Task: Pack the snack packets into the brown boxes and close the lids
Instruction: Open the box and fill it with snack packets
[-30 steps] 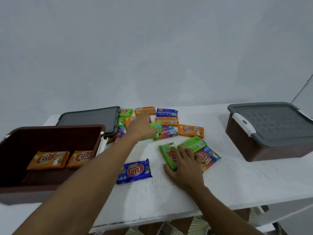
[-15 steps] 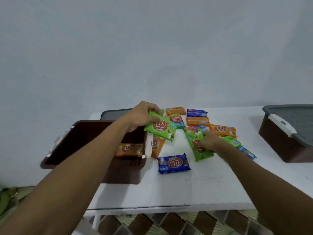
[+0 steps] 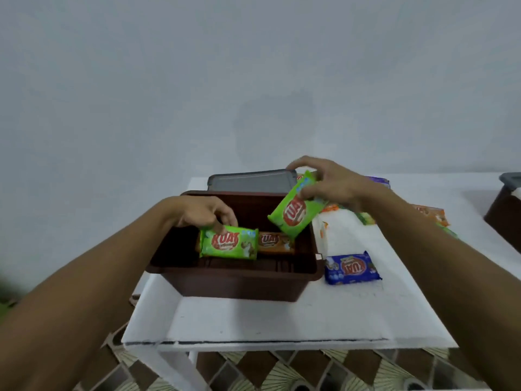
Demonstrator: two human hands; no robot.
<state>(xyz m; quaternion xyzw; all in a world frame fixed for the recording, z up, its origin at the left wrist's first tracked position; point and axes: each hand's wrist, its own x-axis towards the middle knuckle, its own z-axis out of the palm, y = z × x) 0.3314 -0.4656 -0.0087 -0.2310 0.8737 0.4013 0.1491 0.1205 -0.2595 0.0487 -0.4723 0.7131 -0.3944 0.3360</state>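
Two green packets are mid-load: our left hand (image 3: 207, 214) pinches one green packet (image 3: 229, 242) inside the open brown box (image 3: 234, 283), our right hand (image 3: 328, 183) grips the other green packet (image 3: 296, 211) above its rim, so next we release both.

Glossy foil packets (image 3: 229, 245); matt (plastic) brown box (image 3: 236, 286).

My left hand (image 3: 203, 214) covers the top edge of the green packet (image 3: 229, 242), which hides most of 1 orange packet (image 3: 198, 240) behind it. At the right edge of the frame the second brown box (image 3: 504, 214) is cut off. Packets behind my right hand (image 3: 332, 183) are blurred, partly hidden.
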